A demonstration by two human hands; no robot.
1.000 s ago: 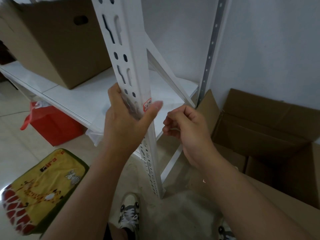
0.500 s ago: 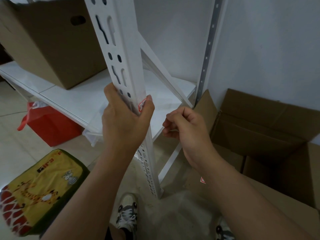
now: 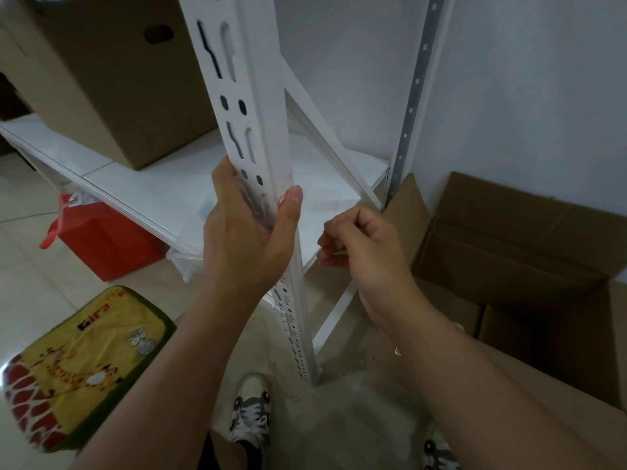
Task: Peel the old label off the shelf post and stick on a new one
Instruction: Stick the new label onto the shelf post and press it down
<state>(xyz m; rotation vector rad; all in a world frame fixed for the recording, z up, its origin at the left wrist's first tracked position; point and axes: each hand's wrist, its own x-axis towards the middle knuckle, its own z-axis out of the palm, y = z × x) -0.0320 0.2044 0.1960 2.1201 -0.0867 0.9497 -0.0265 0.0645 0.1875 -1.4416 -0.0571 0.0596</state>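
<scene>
A white slotted shelf post (image 3: 252,106) runs from the top of the view down to the floor. My left hand (image 3: 247,232) grips it at shelf height, fingers behind the post and thumb pressed on its right face. Under the thumb tip a small red-and-white label (image 3: 281,200) shows only as a sliver on the post. My right hand (image 3: 364,247) hovers just right of the post, apart from it, with its fingers curled and pinched together. Whether anything lies between those fingertips is too small to tell.
A white shelf board (image 3: 142,184) carries a closed cardboard box (image 3: 108,72). Under it sits a red bag (image 3: 101,239); a yellow cartoon cushion (image 3: 74,364) lies on the floor. An open cardboard box (image 3: 515,252) stands at right by the wall, beside the grey rear post (image 3: 412,96).
My left thumb has slid over the label and now covers most of it. My right hand stays curled beside the post.
</scene>
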